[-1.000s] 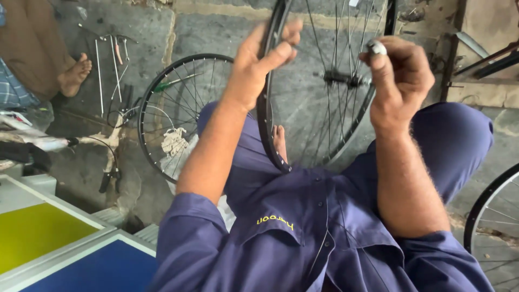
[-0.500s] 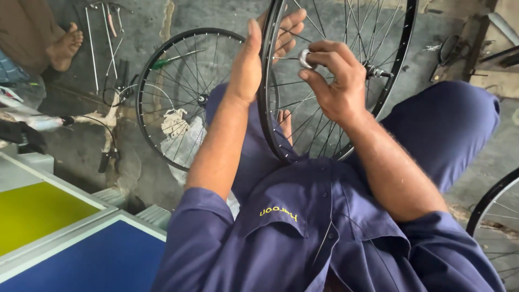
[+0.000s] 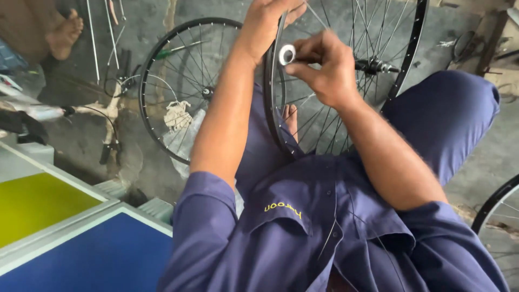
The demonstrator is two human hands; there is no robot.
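Grey concrete floor (image 3: pixel 135 32), a spare wheel (image 3: pixel 178 86) lying flat, yellow and blue panels (image 3: pixel 48 227) at left

Black spoked bicycle wheel (image 3: pixel 346 116) upright between knees, small round silver tool (image 3: pixel 286 54) at rim

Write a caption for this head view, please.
Left hand grips a wheel rim; right hand holds a round tool against it.

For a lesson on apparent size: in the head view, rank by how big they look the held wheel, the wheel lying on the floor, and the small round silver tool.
1. Held wheel, cropped by the frame and nearer the camera.
2. Floor wheel.
3. Round silver tool in the right hand.
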